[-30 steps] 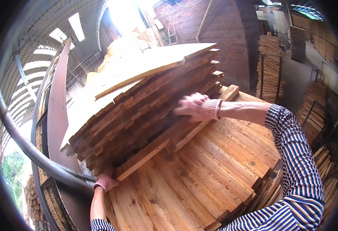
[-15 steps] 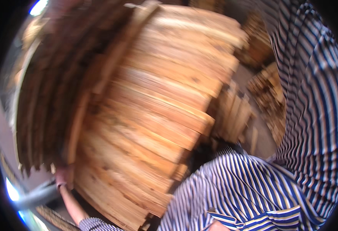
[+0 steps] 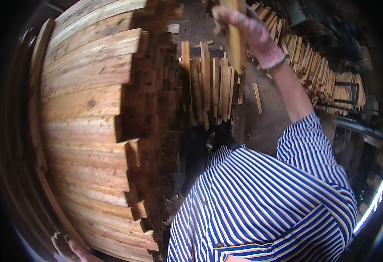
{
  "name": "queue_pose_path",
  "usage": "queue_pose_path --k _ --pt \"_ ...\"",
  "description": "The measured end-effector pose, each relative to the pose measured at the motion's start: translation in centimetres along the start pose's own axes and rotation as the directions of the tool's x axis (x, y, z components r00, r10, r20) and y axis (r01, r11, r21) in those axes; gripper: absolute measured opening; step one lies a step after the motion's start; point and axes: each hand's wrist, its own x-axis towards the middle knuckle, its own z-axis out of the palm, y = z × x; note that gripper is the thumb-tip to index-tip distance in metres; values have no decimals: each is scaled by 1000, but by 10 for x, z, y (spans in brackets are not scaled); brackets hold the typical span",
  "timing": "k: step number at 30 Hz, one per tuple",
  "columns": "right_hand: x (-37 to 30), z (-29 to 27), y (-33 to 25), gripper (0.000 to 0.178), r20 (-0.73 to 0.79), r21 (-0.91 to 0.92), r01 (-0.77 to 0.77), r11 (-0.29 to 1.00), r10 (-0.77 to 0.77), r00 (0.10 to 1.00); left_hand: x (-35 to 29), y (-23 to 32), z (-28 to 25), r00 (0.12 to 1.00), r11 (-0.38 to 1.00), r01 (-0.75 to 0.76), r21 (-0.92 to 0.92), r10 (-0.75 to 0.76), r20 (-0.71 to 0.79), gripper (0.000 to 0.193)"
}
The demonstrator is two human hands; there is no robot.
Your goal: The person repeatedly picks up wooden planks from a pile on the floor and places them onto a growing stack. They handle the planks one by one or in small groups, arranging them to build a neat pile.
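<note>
My right hand, in a pale glove with pink patches, is raised at the upper right. Its fingers close around a wooden board, whose upper end runs out of the picture. My left hand shows at the lower left rim, small and dim. Its fingers look apart, with nothing visible in them, near the lower end of a narrow wooden strip. That strip runs along the left side of a big stack of boards, with uneven ends on its right side.
Beyond the big stack stands a bundle of upright wood strips. A long row of wood pieces curves along the upper right, near a metal rack. One loose stick lies on the dark floor.
The view has swung, so the big stack now sits farther left. My right hand has come into view gripping a board. My left hand is lower, nearer the picture's bottom rim.
</note>
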Motion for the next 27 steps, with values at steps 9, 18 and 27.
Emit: queue_pose_path --k 9,18,27 --pt "-164 99 213 98 -287 579 -414 703 650 704 -179 55 285 396 621 784 19 -523 755 61" --pt "-89 233 402 93 -430 447 -582 680 733 526 -347 -359 502 85 495 706 507 -770 633 67" --pt "53 320 566 101 -422 357 -707 610 781 461 -392 -462 652 68 632 228 741 -769 635 61"
